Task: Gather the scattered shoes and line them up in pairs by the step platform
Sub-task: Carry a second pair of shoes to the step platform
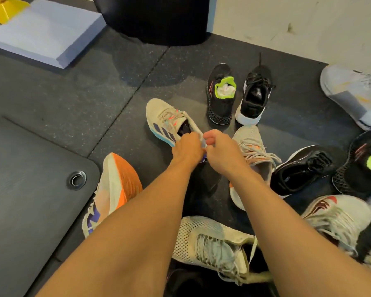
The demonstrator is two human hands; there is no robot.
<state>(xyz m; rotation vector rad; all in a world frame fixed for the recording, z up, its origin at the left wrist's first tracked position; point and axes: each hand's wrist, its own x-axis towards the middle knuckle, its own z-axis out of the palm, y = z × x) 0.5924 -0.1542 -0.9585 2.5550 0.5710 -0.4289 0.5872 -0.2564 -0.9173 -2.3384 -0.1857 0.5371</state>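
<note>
Both grips on beige shoe (169,121).
Left grip (187,146) and right grip (220,150) clenched at heel collar, toe pointing away.

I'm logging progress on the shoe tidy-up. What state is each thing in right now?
Left hand: closed on the heel of the beige striped shoe.
Right hand: fingers pinching the same heel.
Beige striped shoe: upright, laced.
Black shoe with green collar: upright, something white stuffed inside.
Black shoe with white sole: upright, beside it.
Orange-soled shoe: tipped on its side.
White mesh shoe: upright, laces loose.
</note>
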